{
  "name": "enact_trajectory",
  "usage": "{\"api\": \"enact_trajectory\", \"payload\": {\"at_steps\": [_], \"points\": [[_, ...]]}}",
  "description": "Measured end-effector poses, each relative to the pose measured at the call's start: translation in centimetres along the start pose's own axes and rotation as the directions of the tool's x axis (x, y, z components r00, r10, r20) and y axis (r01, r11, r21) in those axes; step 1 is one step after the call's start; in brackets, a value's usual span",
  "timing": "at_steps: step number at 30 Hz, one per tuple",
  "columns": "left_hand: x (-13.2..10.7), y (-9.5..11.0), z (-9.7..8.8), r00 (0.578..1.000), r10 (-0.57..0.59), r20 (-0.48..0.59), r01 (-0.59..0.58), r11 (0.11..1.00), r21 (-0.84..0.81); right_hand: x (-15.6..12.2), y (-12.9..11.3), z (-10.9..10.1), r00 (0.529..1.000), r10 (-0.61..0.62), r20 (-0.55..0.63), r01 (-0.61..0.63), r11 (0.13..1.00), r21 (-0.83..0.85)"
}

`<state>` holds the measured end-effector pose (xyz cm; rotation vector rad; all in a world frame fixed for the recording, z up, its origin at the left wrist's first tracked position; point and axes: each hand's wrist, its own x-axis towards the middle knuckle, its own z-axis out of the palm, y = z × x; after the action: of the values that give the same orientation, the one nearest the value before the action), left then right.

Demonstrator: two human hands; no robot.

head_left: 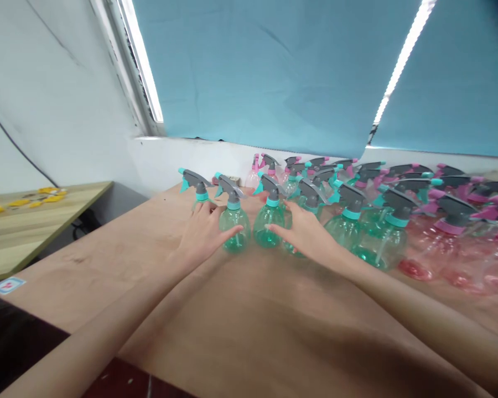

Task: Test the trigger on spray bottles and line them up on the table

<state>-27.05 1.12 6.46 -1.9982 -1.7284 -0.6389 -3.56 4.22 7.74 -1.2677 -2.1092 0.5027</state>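
Note:
My left hand (205, 229) curls at the left side of a green spray bottle (234, 235), its thumb across the front of the bottle's clear body. Another green spray bottle (201, 195) stands just behind those fingers, its body mostly hidden. My right hand (305, 229) closes on a green spray bottle (266, 229) from the right, thumb on its front. Partly covered by that hand is a further green spray bottle (310, 202). All have grey trigger heads with turquoise collars and nozzles, and they stand upright on the wooden table (216, 320).
Several green and pink spray bottles (448, 237) crowd the table's right side and back. A lower wooden table (8, 237) at left bears yellow pieces (52, 190). A sticker (7, 285) marks the near left corner. Behind are a white wall (58, 83) and blue blinds (253, 72).

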Motion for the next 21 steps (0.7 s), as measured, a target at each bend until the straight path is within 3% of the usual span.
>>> {"api": "enact_trajectory", "payload": {"at_steps": [6,21], "points": [[1.1,-0.2,0.5,0.999,0.038,-0.005,-0.038,0.996,0.086,1.3,0.2,0.3,0.990,0.081,0.112,-0.096,0.986,0.134],[2.0,-0.8,1.0,0.999,0.039,-0.001,-0.039,0.995,0.097,2.9,0.1,1.6,0.988,0.082,0.128,-0.111,0.965,0.236]]}}
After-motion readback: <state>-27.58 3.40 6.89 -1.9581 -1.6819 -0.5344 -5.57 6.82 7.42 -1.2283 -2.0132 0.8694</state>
